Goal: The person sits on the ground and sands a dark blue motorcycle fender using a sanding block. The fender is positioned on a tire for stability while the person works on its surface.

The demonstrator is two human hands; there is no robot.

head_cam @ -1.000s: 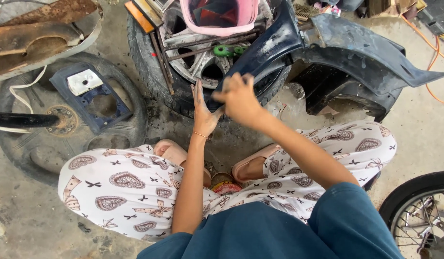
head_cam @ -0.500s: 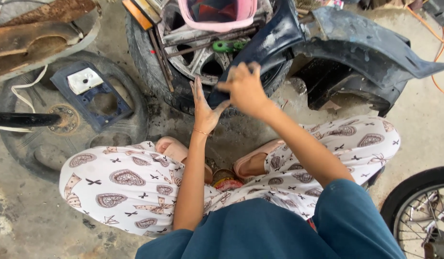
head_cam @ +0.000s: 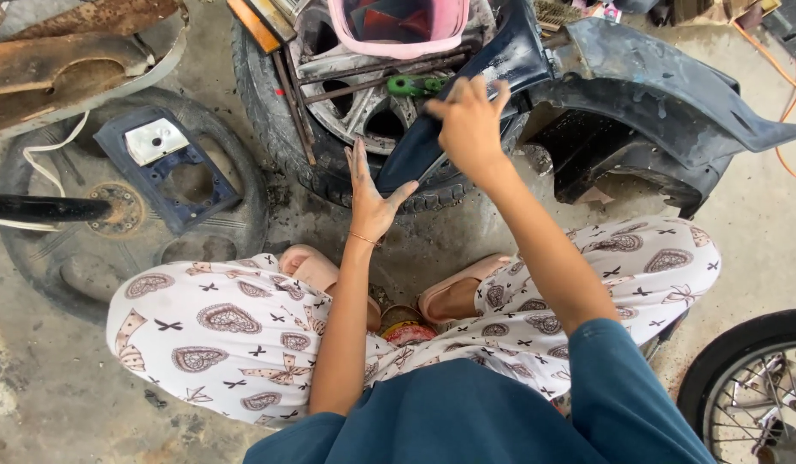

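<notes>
Since half a second ago our right hand (head_cam: 468,120) has drifted slightly toward 3 o'clock, fingers still closed on a thin tool against the dark blue fairing panel (head_cam: 466,112). At 12 o'clock a pink basin (head_cam: 398,39) holds red pieces atop the car wheel (head_cam: 346,112). Our left hand (head_cam: 370,199) lies open, fingers apart, bracing the panel's lower edge.

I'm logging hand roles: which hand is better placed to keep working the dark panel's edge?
Probably the right hand: it grips a thin tool against the panel. The left hand lies open, bracing the panel's lower end.
</notes>
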